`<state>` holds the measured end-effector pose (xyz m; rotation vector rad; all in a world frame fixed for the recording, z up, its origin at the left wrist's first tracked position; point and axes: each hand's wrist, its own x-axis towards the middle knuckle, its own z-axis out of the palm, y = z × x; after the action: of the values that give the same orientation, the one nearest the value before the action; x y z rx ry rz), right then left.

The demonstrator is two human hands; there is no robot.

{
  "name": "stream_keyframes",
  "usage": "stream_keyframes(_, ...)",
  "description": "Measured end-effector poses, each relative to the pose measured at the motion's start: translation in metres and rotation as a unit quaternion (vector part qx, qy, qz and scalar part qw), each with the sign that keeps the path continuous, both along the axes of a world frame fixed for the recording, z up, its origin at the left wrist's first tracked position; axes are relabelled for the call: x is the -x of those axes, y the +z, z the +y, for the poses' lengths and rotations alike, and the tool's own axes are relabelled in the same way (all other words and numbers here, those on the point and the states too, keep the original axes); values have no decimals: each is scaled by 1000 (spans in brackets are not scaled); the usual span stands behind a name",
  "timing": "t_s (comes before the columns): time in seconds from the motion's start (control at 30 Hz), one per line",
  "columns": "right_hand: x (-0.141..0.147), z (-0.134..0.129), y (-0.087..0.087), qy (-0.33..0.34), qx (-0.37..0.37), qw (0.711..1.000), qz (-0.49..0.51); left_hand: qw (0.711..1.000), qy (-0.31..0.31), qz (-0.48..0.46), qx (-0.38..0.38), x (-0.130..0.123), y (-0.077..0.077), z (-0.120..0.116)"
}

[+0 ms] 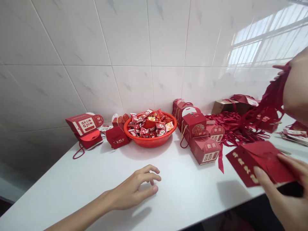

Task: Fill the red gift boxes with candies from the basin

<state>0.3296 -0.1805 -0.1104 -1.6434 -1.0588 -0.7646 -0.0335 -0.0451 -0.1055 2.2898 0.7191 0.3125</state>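
My left hand [144, 186] hovers over the white table with its fingers apart and slightly curled, holding nothing. At the right, my right hand [281, 189] grips a flattish red box [267, 160] with gold characters, thumb on the near side and fingers on the far side. Beyond my left hand, a red plastic basin [150, 141] holds several wrapped candies [144, 128]. Right of the basin stand several red gift boxes [204, 149] with cord handles. The nearest box to my right hand's one is not touching it.
Two stacked red boxes [88, 130] and a dark red box [117, 137] stand left of the basin. Red ribbons [232, 125] are heaped at the right back. Another person's arm [297, 86], with ribbons hanging by it, enters at the right edge. The table [96, 179] meets a tiled wall.
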Motion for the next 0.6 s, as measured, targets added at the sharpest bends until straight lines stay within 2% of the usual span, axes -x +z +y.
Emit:
stream_keyframes(0.03, -11, 10, 3, -30, -17, 999, -7, 1000, -2, 12, -1, -1, 0, 0)
stream_keyframes(0.13, -40, 50, 2, -29, 1, 1000, -5, 999, -8, 36, -5, -2, 1, 2)
stream_keyframes(0.23, -57, 91, -13, 27, 51, 998, 37, 999, -6, 45, -19, -1, 0, 5)
stream_keyframes(0.33, -64, 120, -34, 89, 94, 987, 91, 999, 3, 44, -26, 1, -2, 9)
stream_keyframes(0.47, -70, 133, -51, 107, 104, 981, 121, 999, -2, 47, -26, 2, -4, 13)
stream_keyframes(0.53, -68, 129, -50, 93, 84, 985, 118, 998, -4, 47, -33, 3, -5, 14)
stream_keyframes(0.6, -59, 121, -41, 68, 30, 992, 99, 998, -2, 47, -39, 4, -5, 15)
